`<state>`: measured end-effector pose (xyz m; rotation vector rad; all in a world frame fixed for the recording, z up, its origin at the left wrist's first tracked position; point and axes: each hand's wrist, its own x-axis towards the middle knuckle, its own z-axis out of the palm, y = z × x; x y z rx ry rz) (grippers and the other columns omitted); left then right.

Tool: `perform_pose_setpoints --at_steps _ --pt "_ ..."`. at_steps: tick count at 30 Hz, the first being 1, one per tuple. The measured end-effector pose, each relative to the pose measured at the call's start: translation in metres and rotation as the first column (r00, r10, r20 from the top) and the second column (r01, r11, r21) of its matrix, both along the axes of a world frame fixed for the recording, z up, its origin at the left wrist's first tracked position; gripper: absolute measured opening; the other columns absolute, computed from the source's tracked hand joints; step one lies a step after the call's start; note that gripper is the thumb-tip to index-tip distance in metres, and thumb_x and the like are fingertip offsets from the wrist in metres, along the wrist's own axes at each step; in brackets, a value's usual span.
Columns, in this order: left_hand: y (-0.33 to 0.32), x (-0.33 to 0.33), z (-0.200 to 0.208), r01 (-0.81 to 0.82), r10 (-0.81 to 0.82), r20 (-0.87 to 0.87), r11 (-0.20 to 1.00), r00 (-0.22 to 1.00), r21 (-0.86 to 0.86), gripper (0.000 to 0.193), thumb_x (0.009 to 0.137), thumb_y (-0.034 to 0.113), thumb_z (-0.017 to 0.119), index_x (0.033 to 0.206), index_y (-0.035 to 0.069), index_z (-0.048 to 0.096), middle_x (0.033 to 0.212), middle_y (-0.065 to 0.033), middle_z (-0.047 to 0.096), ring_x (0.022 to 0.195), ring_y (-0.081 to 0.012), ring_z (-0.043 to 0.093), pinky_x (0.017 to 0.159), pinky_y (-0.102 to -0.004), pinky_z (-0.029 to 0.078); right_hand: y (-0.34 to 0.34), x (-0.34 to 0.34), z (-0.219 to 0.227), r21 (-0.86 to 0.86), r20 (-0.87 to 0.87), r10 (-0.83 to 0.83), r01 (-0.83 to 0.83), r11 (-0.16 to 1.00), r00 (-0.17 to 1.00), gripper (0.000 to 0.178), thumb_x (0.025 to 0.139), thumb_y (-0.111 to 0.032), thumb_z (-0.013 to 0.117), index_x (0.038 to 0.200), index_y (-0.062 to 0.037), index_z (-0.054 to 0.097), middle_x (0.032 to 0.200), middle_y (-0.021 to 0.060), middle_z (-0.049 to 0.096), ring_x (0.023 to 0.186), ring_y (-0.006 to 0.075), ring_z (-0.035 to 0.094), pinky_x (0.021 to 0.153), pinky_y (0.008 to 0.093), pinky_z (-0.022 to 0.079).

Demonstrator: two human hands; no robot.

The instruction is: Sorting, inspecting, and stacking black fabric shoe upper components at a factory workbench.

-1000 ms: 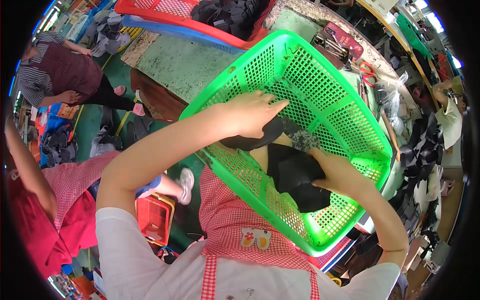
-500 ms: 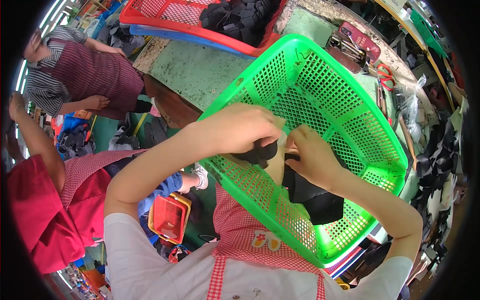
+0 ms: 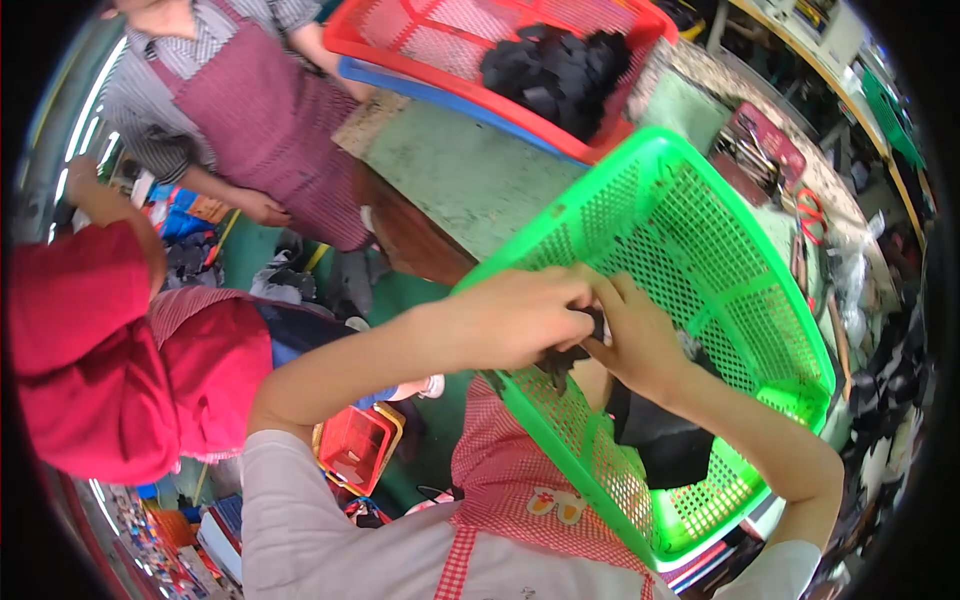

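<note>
A green perforated plastic basket [image 3: 690, 240] stands tilted in front of me. Over its near left side my two hands meet. My left hand [image 3: 515, 318] is closed on thin black material pieces [image 3: 565, 362] with ragged edges, which hang below its fingers. My right hand [image 3: 640, 335] is closed too, its thumb and fingertips pinching at the same pieces; the exact grip is partly hidden. Just beneath shows a cream-coloured piece [image 3: 596, 384], mostly covered by the hands. A larger black piece [image 3: 665, 445] lies inside the basket, below my right wrist.
A red basket [image 3: 420, 62] with black scraps [image 3: 560, 80] sits on a blue basket [image 3: 450, 98] on the green worktable [image 3: 440, 165]. Red-handled scissors [image 3: 811, 215] and a maroon phone-like case [image 3: 775, 140] lie right. Two people, one in a purple apron [image 3: 265, 125], one in red [image 3: 100, 400], stand left.
My view has shifted, so the scene sits lower and further right. My hands have come together at the black pieces, where they were apart. The person in the purple apron appears nearer.
</note>
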<state>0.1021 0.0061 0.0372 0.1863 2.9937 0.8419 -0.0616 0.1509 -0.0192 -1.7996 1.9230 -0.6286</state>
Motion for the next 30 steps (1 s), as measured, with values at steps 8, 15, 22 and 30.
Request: perform_pose_setpoints --at_steps 8,15,22,30 --pt "0.018 -0.010 -0.019 -0.107 0.103 -0.043 0.989 0.994 -0.101 0.027 0.075 0.009 0.071 0.096 -0.002 0.059 0.106 -0.0191 0.059 0.096 -0.0360 0.063 0.073 -0.0446 0.055 0.008 -0.003 -0.015 -0.015 0.153 -0.003 0.006 1.000 0.988 0.068 0.066 -0.006 0.083 0.125 -0.0085 0.051 0.109 0.0146 0.057 0.098 0.0372 0.060 0.082 0.0447 0.051" --pt "-0.001 0.016 0.055 -0.187 0.185 0.033 0.976 0.982 0.114 0.022 0.086 0.022 0.071 0.103 0.012 0.060 0.081 -0.0093 0.064 0.073 -0.0298 0.066 0.061 -0.0399 0.049 0.000 -0.007 -0.020 -0.105 0.235 0.097 -0.074 0.992 0.967 0.039 0.071 -0.003 0.076 0.106 -0.0062 0.058 0.100 0.0146 0.063 0.096 0.0372 0.063 0.078 0.0443 0.052" --pt "-0.026 0.030 0.070 -0.563 0.598 0.012 0.748 0.801 0.351 0.027 0.087 0.015 0.075 0.107 0.003 0.061 0.078 -0.0022 0.064 0.068 -0.0071 0.063 0.057 -0.0251 0.049 0.000 -0.050 0.033 0.193 0.490 -0.020 -0.086 0.977 0.871 0.034 0.079 0.003 0.074 0.109 -0.0051 0.061 0.082 0.0058 0.063 0.078 0.0132 0.060 0.067 0.0315 0.049" --pt "-0.040 0.017 0.054 -0.542 0.583 0.030 0.733 0.812 0.411 0.031 0.090 0.017 0.073 0.115 0.003 0.059 0.087 0.0008 0.063 0.065 -0.0047 0.060 0.053 -0.0200 0.048 -0.008 -0.023 0.012 -0.025 0.501 0.221 -0.241 0.970 0.837 0.047 0.075 0.004 0.074 0.118 -0.0046 0.057 0.101 0.0129 0.064 0.092 0.0254 0.065 0.082 0.0376 0.052"
